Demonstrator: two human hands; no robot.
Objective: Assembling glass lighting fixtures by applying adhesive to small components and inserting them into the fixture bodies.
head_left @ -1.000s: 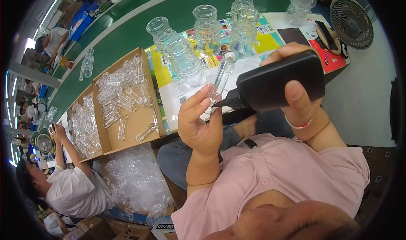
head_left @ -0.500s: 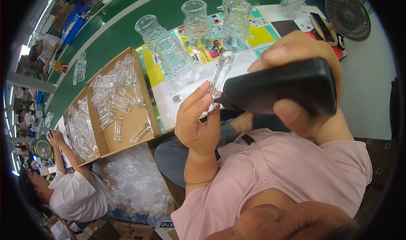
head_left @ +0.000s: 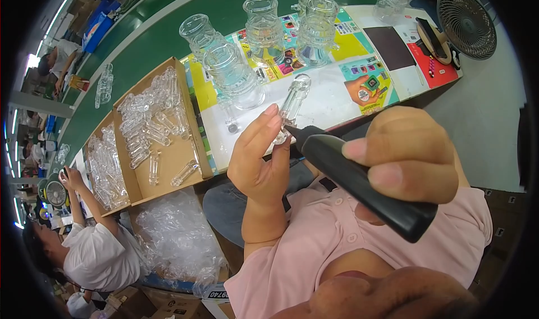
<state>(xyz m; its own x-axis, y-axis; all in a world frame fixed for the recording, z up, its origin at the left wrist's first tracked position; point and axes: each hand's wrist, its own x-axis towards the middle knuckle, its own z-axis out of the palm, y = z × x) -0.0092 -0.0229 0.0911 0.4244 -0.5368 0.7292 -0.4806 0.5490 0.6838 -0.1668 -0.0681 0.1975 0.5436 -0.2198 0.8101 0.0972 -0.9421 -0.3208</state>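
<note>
My left hand (head_left: 257,163) pinches the lower end of a clear, ribbed tube-shaped piece (head_left: 293,99) between thumb and fingers. The piece tilts up and away over the table, its rounded end at the top. In my right hand (head_left: 415,156) is a black tapered bottle-like tool (head_left: 365,187) with a narrow nozzle. Its tip points left at the clear piece, close to my left fingertips; whether it touches cannot be made out. A small clear part with a dark round end (head_left: 232,127) lies on the white sheet left of the piece.
Several clear ribbed vessels (head_left: 262,32) stand along the far side of the table. At left, a divided cardboard tray (head_left: 168,192) holds many clear tubes. Below it sits a box of clear plastic bags (head_left: 177,235). A phone (head_left: 431,37) and a fan (head_left: 467,22) are far right. A co-worker (head_left: 101,254) works at left.
The black tool has swung so its back end drops toward me, and my right hand has lowered with it. My left hand still holds the clear piece in nearly the same place.
</note>
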